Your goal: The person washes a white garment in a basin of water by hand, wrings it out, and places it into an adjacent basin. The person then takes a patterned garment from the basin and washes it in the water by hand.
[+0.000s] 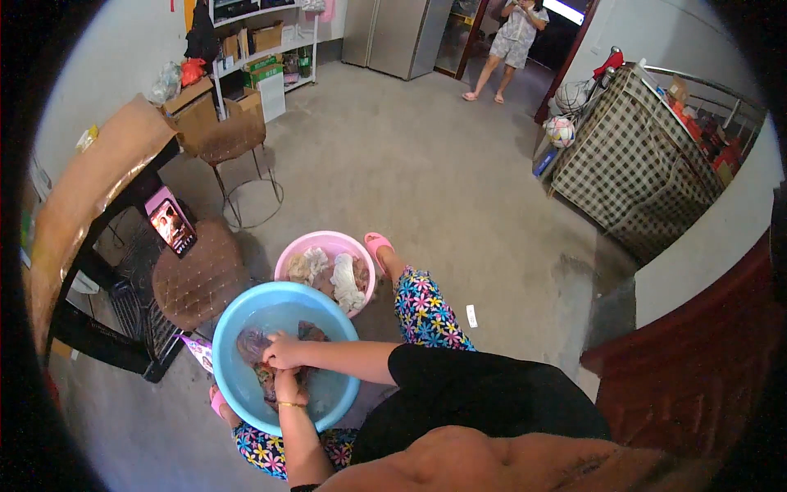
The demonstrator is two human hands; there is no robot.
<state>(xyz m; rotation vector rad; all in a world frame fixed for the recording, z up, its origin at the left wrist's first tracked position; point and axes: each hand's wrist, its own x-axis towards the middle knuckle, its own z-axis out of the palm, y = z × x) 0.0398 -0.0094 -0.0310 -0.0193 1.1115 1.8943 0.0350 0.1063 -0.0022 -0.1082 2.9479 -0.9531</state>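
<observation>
A light blue basin (pixel 225 324) of water sits between my legs, with wet, dark patterned clothes (pixel 264 384) lying in it. My right hand (pixel 283 351) is closed on a greyish-purple cloth (pixel 252 344) near the basin's left side. Just below it, my left hand (pixel 289 387), with a gold bracelet at the wrist, grips the patterned clothes close to the right fingertips. Parts of my left fingers are hidden under the right hand. Beyond the blue basin stands a pink basin (pixel 283 262) with pale wet clothes (pixel 346 279) in it.
A phone (pixel 172 227) leans upright on a brown padded stool (pixel 197 283) to the left. A purple-and-white packet (pixel 197 351) lies beside the basin. A person (pixel 514 49) stands in the far doorway. A checked cloth (pixel 631 156) covers something at the right.
</observation>
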